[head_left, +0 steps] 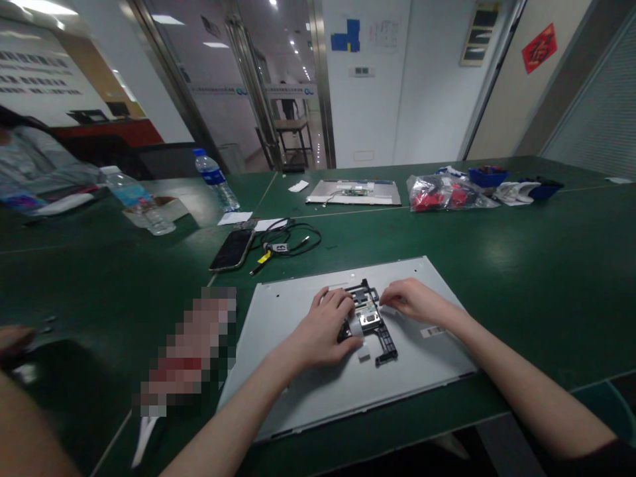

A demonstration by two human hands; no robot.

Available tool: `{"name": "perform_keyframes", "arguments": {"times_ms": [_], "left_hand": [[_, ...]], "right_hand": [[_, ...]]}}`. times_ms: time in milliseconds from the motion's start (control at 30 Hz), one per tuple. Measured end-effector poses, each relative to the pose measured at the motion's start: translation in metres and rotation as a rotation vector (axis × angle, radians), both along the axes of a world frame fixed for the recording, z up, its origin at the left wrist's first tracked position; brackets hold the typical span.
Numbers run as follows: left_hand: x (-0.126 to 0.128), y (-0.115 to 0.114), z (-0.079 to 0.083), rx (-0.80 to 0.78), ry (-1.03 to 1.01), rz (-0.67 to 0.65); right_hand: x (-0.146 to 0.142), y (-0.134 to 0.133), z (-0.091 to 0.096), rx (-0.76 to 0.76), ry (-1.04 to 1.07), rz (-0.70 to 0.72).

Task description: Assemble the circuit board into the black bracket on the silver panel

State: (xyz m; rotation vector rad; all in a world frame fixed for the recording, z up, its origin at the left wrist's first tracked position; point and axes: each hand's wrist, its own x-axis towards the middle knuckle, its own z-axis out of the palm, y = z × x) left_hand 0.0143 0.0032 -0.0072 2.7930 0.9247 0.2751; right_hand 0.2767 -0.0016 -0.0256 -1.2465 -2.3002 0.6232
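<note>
A flat grey-white panel (308, 391), like the back of a display, lies on the green table in front of me. On its middle sits a black plastic frame (386, 341) with a small circuit board and a silver metal part (369, 320). My left hand (330, 328) curls over the frame's left side, fingers at its far part and thumb at the near part. A small light-grey block (364, 353) lies just below that thumb. At the frame's right edge my right hand (405, 297) has its fingertips pressed together. Whatever is between them is too small to make out.
A phone (232, 250) and a coiled black cable (298, 240) lie beyond the panel. Another panel (352, 192), a plastic bag with red items (447, 193) and blue bins (489, 177) stand farther back. Left are water bottles (216, 179), a blurred-out item (189, 351) and another person's arm (24, 424).
</note>
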Motion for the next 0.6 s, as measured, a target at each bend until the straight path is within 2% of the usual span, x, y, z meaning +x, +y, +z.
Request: {"name": "perform_keyframes", "arguments": {"times_ms": [367,600], "left_hand": [[0.002,0.000,0.002,-0.007,0.010,0.008],[0.000,0.000,0.001,0.005,0.003,0.001]], "right_hand": [[-0.004,0.004,-0.015,-0.056,0.137,-0.042],[-0.008,0.003,-0.011,0.008,0.146,-0.058]]}}
